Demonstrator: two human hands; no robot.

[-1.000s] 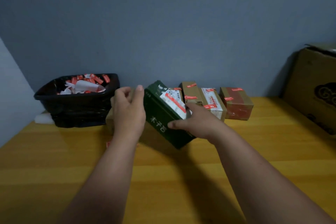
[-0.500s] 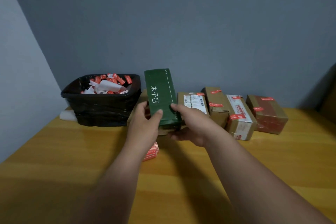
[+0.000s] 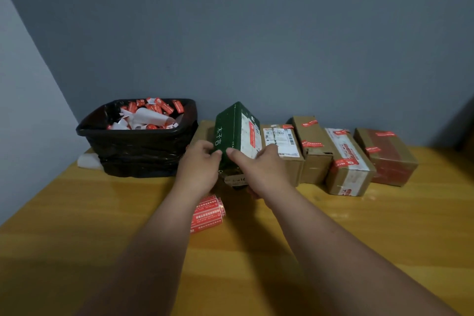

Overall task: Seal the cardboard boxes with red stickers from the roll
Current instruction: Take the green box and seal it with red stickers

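A dark green box point(image 3: 230, 131) with white characters and a red sticker on its labelled face stands tilted at the left end of a row of boxes by the back wall. My left hand point(image 3: 198, 165) grips its near left side, and my right hand point(image 3: 261, 169) holds its near right edge. A brown box point(image 3: 202, 131) lies partly hidden under and behind the green one. The roll of red stickers point(image 3: 207, 213) lies on the wooden table point(image 3: 102, 226) just below my left wrist.
To the right stand several cardboard boxes bearing red stickers: one with a white label point(image 3: 284, 151), a taller one point(image 3: 314, 146), a taped one point(image 3: 348, 164) and a reddish one point(image 3: 384, 154). A black bin point(image 3: 138, 146) full of sticker scraps sits at the back left.
The green box has gone from in front of me to the row's left end, turning so its labelled face shows again. Both hands stayed on it. My view shifted left.
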